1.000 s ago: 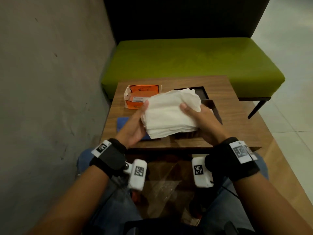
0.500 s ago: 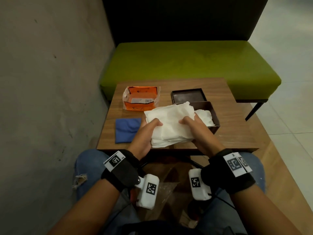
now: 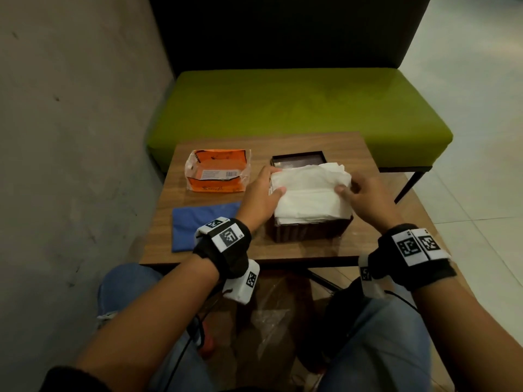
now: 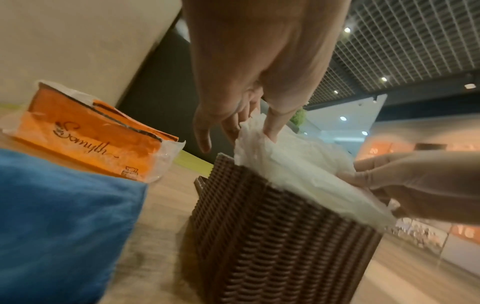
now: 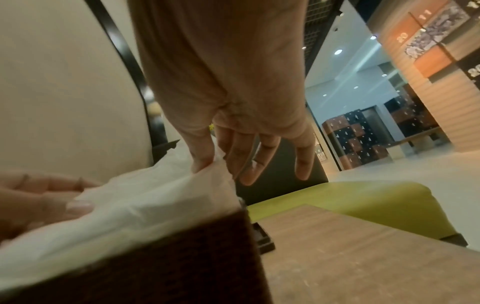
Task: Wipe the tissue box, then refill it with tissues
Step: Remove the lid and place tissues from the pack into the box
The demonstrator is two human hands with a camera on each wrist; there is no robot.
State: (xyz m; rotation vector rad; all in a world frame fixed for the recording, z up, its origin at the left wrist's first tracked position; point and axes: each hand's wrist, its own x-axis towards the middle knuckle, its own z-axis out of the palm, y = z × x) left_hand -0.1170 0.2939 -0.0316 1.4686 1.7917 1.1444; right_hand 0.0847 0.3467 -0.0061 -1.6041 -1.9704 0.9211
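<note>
A thick stack of white tissues [image 3: 310, 196] sits in the top of the dark brown woven tissue box [image 3: 308, 232] and stands proud of its rim. My left hand [image 3: 273, 183] holds the stack's left edge, thumb on top and fingers down the side. My right hand [image 3: 346, 188] holds the right edge the same way. In the left wrist view my left hand [image 4: 249, 131] pinches the tissues [image 4: 293, 164] above the box [image 4: 272, 236]. In the right wrist view my right hand [image 5: 221, 166] pinches a corner of the tissues [image 5: 145, 201].
The box's dark lid [image 3: 294, 159] lies flat just behind the box. An opened orange tissue pack [image 3: 218, 174] lies at the table's back left, with a folded blue cloth [image 3: 203, 224] in front of it. Beyond the small wooden table [image 3: 390, 210] stands a green bench [image 3: 297, 103].
Both hands carried the tissue stack forward from over the table's near edge and lowered it into the brown box. The blue cloth and orange pack stayed put.
</note>
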